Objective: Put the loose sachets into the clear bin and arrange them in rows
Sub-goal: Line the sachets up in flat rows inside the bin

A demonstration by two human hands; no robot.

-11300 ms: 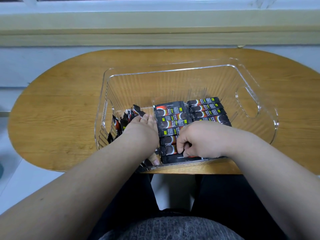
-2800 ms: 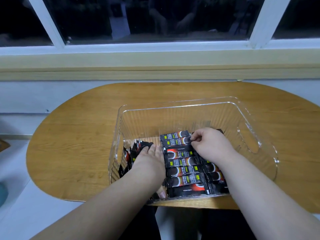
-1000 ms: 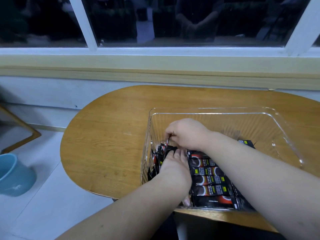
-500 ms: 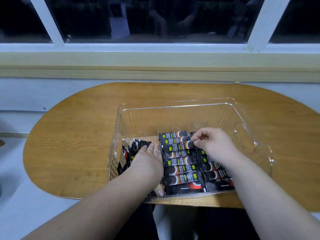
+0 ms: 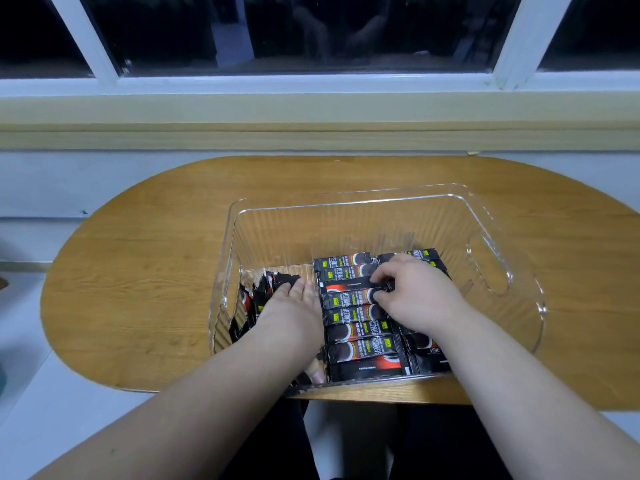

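The clear bin (image 5: 346, 230) stands on the near half of an oval wooden table (image 5: 156, 271), its near wall almost at the table's front edge and an oval handle cut-out (image 5: 491, 268) in its right wall. All the sachets in view lie inside it, in three groups. Against the left wall an upright bunch of sachets (image 5: 263, 292) stands on edge, leaning and uneven. Down the centre runs a middle row (image 5: 360, 336) of black sachets laid flat, each crosswise and touching the next, from the near wall to about halfway across the floor. Just beside it a right row (image 5: 424, 355) lies the same way, mostly hidden under the forearm. The left hand (image 5: 294, 313) lies flat with straight fingers between the bunch and the middle row, fingertips against the bunch and thumb down near the front wall; it grips nothing. The right hand (image 5: 412, 292) reaches in over the right row with fingers curled, and its thumb and forefinger pinch the right end of a dark sachet (image 5: 346, 285) near the far end of the middle row. Behind the table a pale sill runs under a white-framed window (image 5: 311, 29) with dark panes.
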